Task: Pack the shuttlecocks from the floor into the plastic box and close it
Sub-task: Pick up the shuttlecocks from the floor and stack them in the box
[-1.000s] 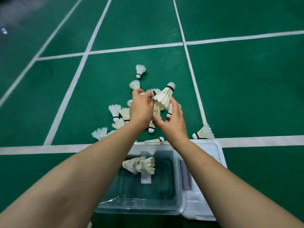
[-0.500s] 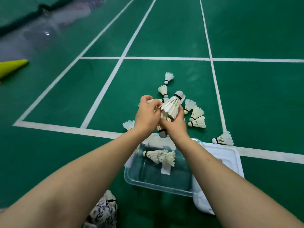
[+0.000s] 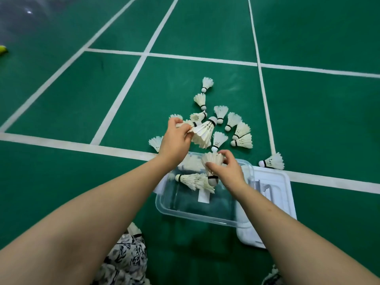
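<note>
Feather shuttlecocks: light, crushable. Left hand pinches a nested stack, right hand grips one; we'd hold near corks.

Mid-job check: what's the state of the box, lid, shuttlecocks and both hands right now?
plastic box: open, some shuttlecocks inside.
lid: off, beside box.
floor shuttlecocks: many unpacked.
left hand: grip on a shuttlecock stack.
right hand: holds a shuttlecock over box.
</note>
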`<state>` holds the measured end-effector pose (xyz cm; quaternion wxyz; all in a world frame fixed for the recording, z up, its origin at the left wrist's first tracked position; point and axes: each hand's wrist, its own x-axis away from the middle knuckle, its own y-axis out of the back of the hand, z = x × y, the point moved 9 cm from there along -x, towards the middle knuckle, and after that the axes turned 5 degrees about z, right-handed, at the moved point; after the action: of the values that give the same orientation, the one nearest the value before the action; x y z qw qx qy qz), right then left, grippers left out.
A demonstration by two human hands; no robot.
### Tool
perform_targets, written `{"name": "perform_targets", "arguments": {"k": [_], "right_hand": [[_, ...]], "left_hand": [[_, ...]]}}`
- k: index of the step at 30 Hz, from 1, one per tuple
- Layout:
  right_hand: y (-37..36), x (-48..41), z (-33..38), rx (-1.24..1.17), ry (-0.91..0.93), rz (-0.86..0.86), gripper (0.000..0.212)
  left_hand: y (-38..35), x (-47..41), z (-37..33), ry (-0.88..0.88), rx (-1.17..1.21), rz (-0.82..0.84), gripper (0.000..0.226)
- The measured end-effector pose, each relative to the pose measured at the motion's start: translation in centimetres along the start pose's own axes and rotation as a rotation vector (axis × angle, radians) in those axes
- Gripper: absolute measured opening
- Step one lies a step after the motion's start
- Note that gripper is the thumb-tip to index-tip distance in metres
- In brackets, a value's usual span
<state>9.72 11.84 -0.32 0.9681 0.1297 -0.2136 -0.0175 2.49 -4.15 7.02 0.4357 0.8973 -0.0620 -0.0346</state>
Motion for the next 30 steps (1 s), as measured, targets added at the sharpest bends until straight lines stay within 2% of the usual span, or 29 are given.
{"name": "perform_targets", "arguments": {"k": [4, 8, 14, 23, 30], "right_hand": [[2.2, 0.3, -1.8, 0.072, -0.034, -0.106, 0.034], [3.5, 0.9, -3.6, 0.279, -0.061, -0.22, 0.025], [2.9, 1.3, -6.2, 0.423, -0.108, -0.205, 0.007], [1.4, -0.3, -9.0, 0.338, -0.224, -0.161, 0.029], [0.7, -1.6, -11.1, 0.291, -0.301, -0.171, 0.033]], "left_hand": [[-1.4, 0.8, 0.8, -0.003, -0.01, 0.045, 0.022], [-2.9, 2.0, 1.1, 0.018, 0.005, 0.067, 0.024], [-4.9, 3.6, 1.0, 0.014, -0.014, 0.114, 0.02], [-8.1, 5.3, 3.6, 0.1, -0.02, 0.234, 0.019], [-9.6, 5.2, 5.7, 0.171, -0.053, 0.289, 0.019]]}}
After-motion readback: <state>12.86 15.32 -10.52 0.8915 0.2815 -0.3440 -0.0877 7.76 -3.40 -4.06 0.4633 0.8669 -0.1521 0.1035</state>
